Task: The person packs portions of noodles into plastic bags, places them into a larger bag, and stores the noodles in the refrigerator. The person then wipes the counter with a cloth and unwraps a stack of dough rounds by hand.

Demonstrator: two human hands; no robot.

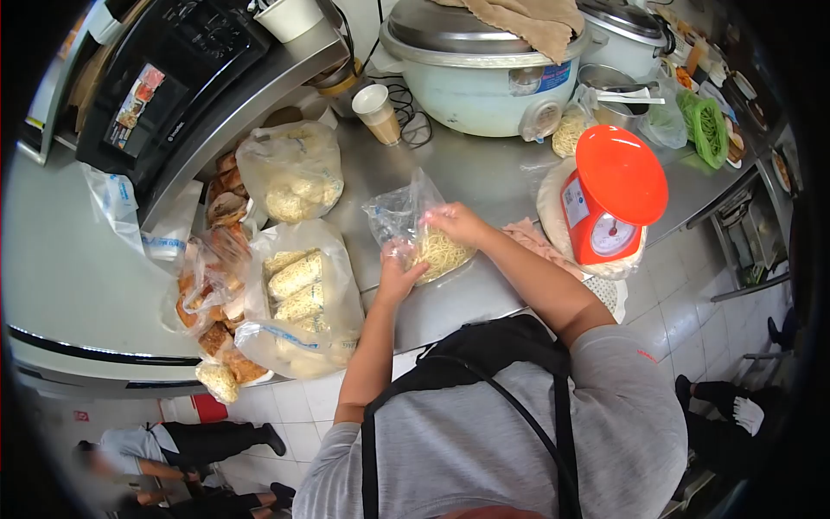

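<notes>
left hand (400,274): gripping noodle bag (446,258), likely steadying it | right hand (458,224): pinching its plastic, seemingly controlling slack | scale (590,233): nearby, likely handy

Left of the glossy plastic scale (609,203), the noodle bag (443,257) was crinkly plastic and the surface (484,173) smooth metal.

left forearm (367,355), one: bare, reaching forward and slightly rightward. left hand (399,270): fingers curled, thumb spread toward the right. right forearm (536,277), one: bare, slanting forward and leftward across the front of the body. right hand (456,225): farther forward than the left, fingers bent in a grip. hands near each other, not touching.
</notes>
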